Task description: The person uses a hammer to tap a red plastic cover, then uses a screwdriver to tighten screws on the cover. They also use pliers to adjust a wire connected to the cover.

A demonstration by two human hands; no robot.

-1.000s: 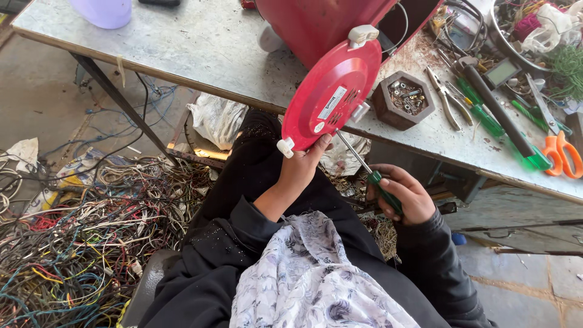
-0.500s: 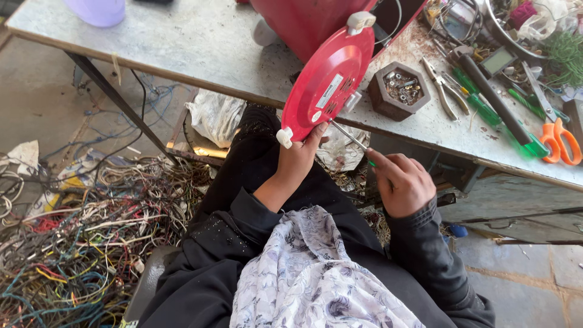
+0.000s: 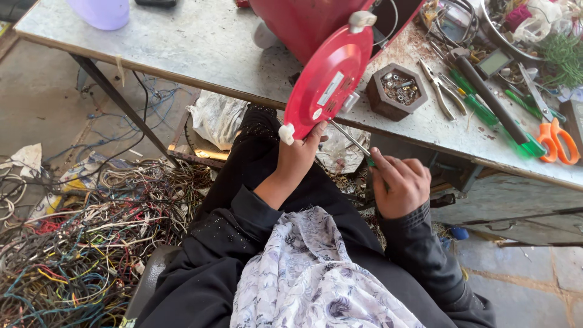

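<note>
We hold a round red plastic base (image 3: 328, 85) up on edge in front of the grey workbench (image 3: 200, 54), taking that bench as our landmark. Our left hand (image 3: 299, 157) grips the disc at its lower rim, just off the near edge of the bench, fingers closed around the rim beside a small white foot. Our right hand (image 3: 401, 185) sits below the near edge of the bench, closed around the green handle of a screwdriver (image 3: 353, 143), whose thin metal shaft slants up to the underside of the disc; whether the tip sits in a screw we cannot tell. The two hands are apart, each clamped on its own thing.

On the bench, just behind the disc, stands a large red housing (image 3: 303, 24). Just beside the disc on the bench top sits a dark hexagonal box (image 3: 396, 91) holding small screws. Farther along the bench lie pliers (image 3: 440, 91), green-handled tools (image 3: 486, 109) and orange-handled scissors (image 3: 555, 136). At the bench's far end stands a pale purple tub (image 3: 103, 12). Below the bench, a tangled heap of coloured wires (image 3: 79, 243) covers the floor.
</note>
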